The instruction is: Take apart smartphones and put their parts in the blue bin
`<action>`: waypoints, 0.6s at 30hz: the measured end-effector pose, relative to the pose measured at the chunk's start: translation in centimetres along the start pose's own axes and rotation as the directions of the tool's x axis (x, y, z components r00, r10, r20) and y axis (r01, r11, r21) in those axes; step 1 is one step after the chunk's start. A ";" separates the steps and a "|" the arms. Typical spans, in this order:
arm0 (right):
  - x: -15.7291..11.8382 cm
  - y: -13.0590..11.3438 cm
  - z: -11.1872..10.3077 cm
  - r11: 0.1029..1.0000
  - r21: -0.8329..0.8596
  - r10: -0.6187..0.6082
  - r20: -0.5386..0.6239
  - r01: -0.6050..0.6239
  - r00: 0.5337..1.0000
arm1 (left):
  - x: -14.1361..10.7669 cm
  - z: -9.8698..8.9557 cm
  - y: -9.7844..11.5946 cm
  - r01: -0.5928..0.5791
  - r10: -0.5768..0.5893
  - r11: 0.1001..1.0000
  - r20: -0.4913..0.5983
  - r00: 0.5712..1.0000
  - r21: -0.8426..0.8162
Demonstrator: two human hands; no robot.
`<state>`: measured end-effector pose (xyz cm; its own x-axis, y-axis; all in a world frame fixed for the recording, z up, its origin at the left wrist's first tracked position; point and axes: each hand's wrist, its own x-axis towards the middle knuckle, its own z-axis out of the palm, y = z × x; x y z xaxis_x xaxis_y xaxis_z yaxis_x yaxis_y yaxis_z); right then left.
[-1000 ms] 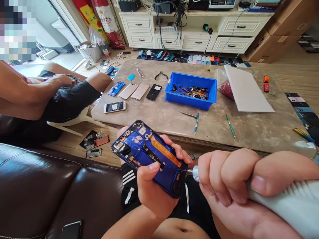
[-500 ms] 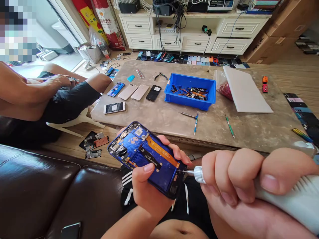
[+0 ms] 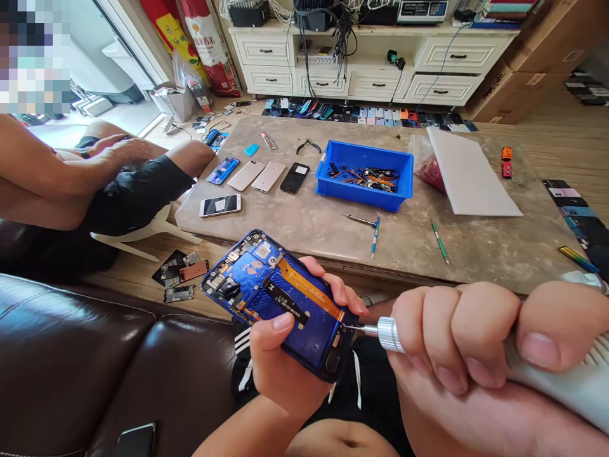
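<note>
Stone-topped table (image 3: pixel 295 238) in background. Left hand (image 3: pixel 285 365) grasps an opened smartphone (image 3: pixel 290 298); right hand (image 3: pixel 451 336) clenches a precision screwdriver (image 3: pixel 390 334), its tip touching the phone's frame.

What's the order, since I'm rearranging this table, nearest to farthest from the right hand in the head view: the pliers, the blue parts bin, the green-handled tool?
From the right hand:
1. Green-handled tool, table's front, straight ahead.
2. Blue parts bin, mid-table, ahead and left.
3. Pliers, toward the far edge, left of the bin.
</note>
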<state>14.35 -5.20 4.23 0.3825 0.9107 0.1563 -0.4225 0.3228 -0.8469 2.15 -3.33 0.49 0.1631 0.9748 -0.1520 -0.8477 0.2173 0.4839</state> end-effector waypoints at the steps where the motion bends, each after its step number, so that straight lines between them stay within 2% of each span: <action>1: 0.0 0.0 -0.1 1.000 -0.001 0.000 0.022 0.000 1.000 | 0.0 0.1 0.0 0.006 -0.006 1.000 0.002 1.000 -0.005; 4: -0.1 -0.1 -0.2 1.000 -0.015 -0.011 0.044 0.012 0.999 | -0.2 0.2 -0.1 0.017 -0.017 1.000 0.000 1.000 -0.006; 8: 0.0 -0.1 -0.3 0.999 -0.031 -0.018 0.009 0.018 1.000 | -0.2 0.1 -0.1 0.022 -0.022 1.000 -0.010 1.000 0.004; 9: 0.1 -0.1 -0.5 0.999 -0.038 -0.022 0.031 0.023 0.999 | -0.2 0.1 -0.1 0.022 -0.022 1.000 -0.013 1.000 0.004; 13: 0.4 0.0 -1.6 0.995 -0.090 -0.025 0.245 0.048 0.969 | -0.1 0.2 -0.1 0.008 -0.008 1.000 -0.007 1.000 -0.004; 16: 0.1 -0.1 -1.5 0.994 -0.078 -0.059 0.182 0.075 0.982 | -0.2 0.5 0.0 -0.008 0.008 1.000 0.007 1.000 0.016; 18: -0.2 -0.3 -0.9 0.999 -0.053 0.006 0.129 0.001 0.992 | -0.3 0.6 0.1 -0.012 0.012 0.999 0.000 1.000 0.030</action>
<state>15.14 -5.73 3.96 0.2710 0.9383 0.2150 -0.3781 0.3092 -0.8726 2.32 -3.53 1.09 0.1527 0.9774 -0.1461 -0.8339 0.2068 0.5117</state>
